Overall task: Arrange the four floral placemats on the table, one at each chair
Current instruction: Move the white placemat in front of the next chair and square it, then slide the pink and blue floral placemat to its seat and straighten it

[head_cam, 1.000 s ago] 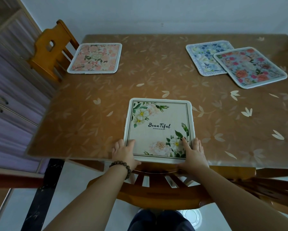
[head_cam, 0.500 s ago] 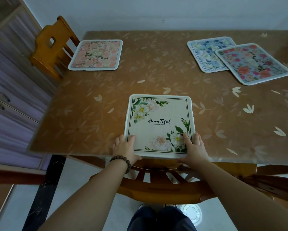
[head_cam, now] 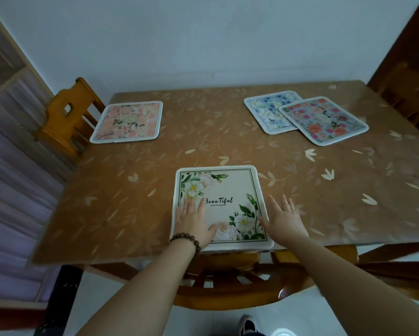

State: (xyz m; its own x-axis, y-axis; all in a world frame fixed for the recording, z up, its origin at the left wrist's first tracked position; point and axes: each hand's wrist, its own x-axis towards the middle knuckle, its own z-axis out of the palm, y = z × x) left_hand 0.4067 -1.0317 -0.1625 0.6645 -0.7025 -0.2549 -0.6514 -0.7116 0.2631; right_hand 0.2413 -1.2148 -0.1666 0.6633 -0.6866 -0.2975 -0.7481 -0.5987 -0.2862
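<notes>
A cream placemat (head_cam: 224, 190) with white flowers and the word "Beautiful" lies at the table's near edge, above the near chair (head_cam: 228, 284). My left hand (head_cam: 193, 224) rests flat on its left part, fingers spread. My right hand (head_cam: 282, 220) hovers open just off its right edge, holding nothing. A pink floral placemat (head_cam: 128, 122) lies at the far left by the left chair (head_cam: 65, 117). At the far right a blue floral placemat (head_cam: 264, 112) lies partly under a red-and-blue floral placemat (head_cam: 325, 120).
The brown table (head_cam: 228, 146) has a leaf-patterned cover and stands against a pale wall. A purple-fronted cabinet (head_cam: 9, 190) runs along the left. A dark wooden chair (head_cam: 412, 103) stands at the far right. My shoe (head_cam: 248, 326) shows on the white floor.
Both hands have let go of the cream placemat's near corners. My left hand moved onto the mat, my right hand lifted off to its right. The head camera has tilted up.
</notes>
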